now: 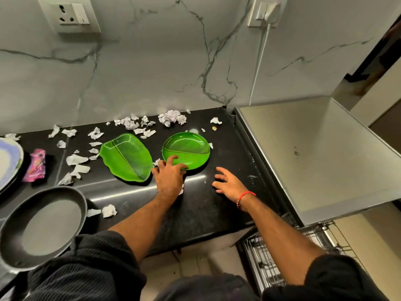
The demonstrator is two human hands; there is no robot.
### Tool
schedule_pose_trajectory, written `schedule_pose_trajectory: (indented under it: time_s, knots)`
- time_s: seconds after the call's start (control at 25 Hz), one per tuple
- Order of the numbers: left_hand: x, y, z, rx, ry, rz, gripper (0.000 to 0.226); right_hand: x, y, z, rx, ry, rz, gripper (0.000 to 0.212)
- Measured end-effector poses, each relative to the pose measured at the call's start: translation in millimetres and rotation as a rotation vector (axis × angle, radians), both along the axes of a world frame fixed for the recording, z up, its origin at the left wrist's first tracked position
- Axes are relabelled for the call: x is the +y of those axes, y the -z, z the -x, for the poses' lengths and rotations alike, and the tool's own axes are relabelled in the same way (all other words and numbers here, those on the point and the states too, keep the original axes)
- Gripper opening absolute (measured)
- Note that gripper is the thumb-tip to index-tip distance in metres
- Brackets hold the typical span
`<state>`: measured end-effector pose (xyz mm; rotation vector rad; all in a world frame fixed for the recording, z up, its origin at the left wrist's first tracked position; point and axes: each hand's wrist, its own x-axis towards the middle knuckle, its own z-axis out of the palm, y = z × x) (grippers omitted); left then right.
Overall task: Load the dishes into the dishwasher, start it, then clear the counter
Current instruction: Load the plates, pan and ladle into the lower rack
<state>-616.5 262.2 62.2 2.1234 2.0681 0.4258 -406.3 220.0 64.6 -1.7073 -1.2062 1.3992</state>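
The round plate (186, 150) is touched at its near rim by the fingertips of the left hand (168, 177), fingers spread and fairly straight, so nothing is really gripped yet; whether a finger is hooked under the rim can't be told. The right hand (230, 183) is held apart, just right of the plate, fingers splayed over the counter (195, 205) with nothing in it. The leaf plate (127, 157) is lying just left of the plate, not touching it as far as can be seen. Biggest risk, probably: the plate gets slid rather than lifted on that glossy counter, and it's either knocked into the leaf plate or pushed toward the edge with only fingertips on it. Paper scraps (171, 118) are scattered behind and left of the plate, so a few could get dragged along or dropped into the rack (271, 255) below and right of it. A scrap also seems to be tucked under the left hand. The pan (41, 227) and the white plate (8, 159), far left of the plate, are cut off by the frame, and most of the rack is hidden.
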Motion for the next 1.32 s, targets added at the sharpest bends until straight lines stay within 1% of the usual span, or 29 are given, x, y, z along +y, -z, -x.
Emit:
schedule_pose_trajectory:
  time_s: [0.04,0.12,0.2,0.28,0.32,0.36,0.44,0.6,0.68,0.84,0.92,1.04,1.16,1.24,1.32]
  knots:
    - [0,-2,1,-0.008,0.002,-0.054,0.018,-2,1,-1,0.012,-0.014,-0.002,0.064]
    - [0,-10,2,-0.070,-0.007,-0.182,0.014,-7,2,-3,-0.030,-0.060,-0.055,0.065]
    - [2,-24,4,-0.207,0.028,-0.308,0.015,-12,-3,-5,-0.083,-0.096,-0.172,0.070]
    - [2,-45,-1,-0.435,0.205,-0.373,0.018,-17,-13,-9,-0.085,-0.031,-0.321,0.079]
    - [-1,-58,-7,-0.558,0.312,-0.350,0.020,-21,-19,-14,-0.070,0.041,-0.387,0.084]
    - [-6,-68,-15,-0.626,0.417,-0.326,0.022,-27,-25,-23,-0.059,0.111,-0.445,0.086]
    - [-17,-77,-38,-0.637,0.554,-0.325,0.022,-47,-35,-47,-0.063,0.209,-0.538,0.079]
    - [-51,-81,-104,-0.774,0.731,-0.193,0.019,-117,-48,-111,0.020,0.353,-0.600,0.047]
    - [-78,-81,-148,-0.802,0.793,-0.125,0.019,-164,-47,-147,0.017,0.468,-0.613,0.039]
    - [-151,-66,-252,-0.831,0.952,0.104,0.023,-278,-34,-224,-0.065,0.678,-0.585,0.034]
    - [-188,-52,-301,-0.828,1.028,0.202,0.021,-336,-23,-257,-0.077,0.764,-0.528,0.033]
    - [-237,-31,-372,-0.764,1.132,0.327,0.021,-410,-2,-303,-0.075,0.851,-0.422,0.034]
    - [-277,-3,-420,-0.686,1.157,0.427,0.025,-460,22,-339,-0.056,0.901,-0.322,0.030]
    - [-292,18,-438,-0.654,1.080,0.519,0.025,-477,45,-355,-0.052,0.854,-0.238,0.025]
    - [-298,36,-446,-0.600,0.968,0.618,0.020,-483,71,-360,-0.096,0.790,-0.141,0.020]
